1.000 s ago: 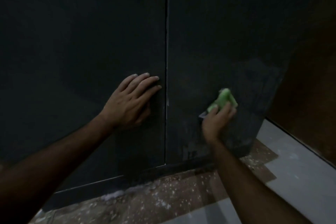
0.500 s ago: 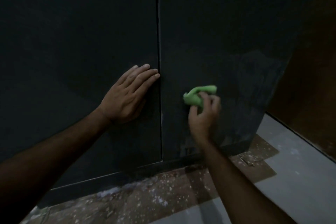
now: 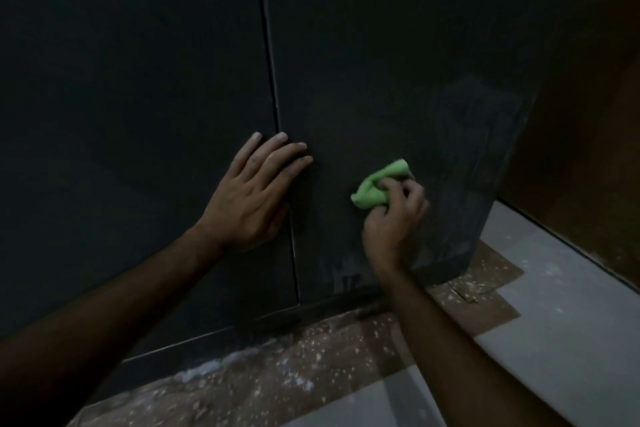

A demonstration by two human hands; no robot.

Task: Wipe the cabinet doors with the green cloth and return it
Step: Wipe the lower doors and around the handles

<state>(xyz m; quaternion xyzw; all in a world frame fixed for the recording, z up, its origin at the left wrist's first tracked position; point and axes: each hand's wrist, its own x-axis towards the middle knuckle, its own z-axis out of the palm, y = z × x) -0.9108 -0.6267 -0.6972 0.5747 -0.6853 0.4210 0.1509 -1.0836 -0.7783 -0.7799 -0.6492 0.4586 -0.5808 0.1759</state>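
Our right hand (image 3: 393, 218) grips the bunched bright green cloth (image 3: 379, 189) against the dark matte right cabinet door (image 3: 381, 62); our left hand (image 3: 254, 192) lies flat, fingers across the seam. Let's press evenly, overlap strokes toward the streaky lower corner.

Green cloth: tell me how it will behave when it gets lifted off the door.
The green cloth is probably floppy: it sits bunched and creased in the right hand. It likely weighs little, since a loose finger grip holds it against the right cabinet door. Rolling or breaking seems unlikely; it would probably droop and unfold.
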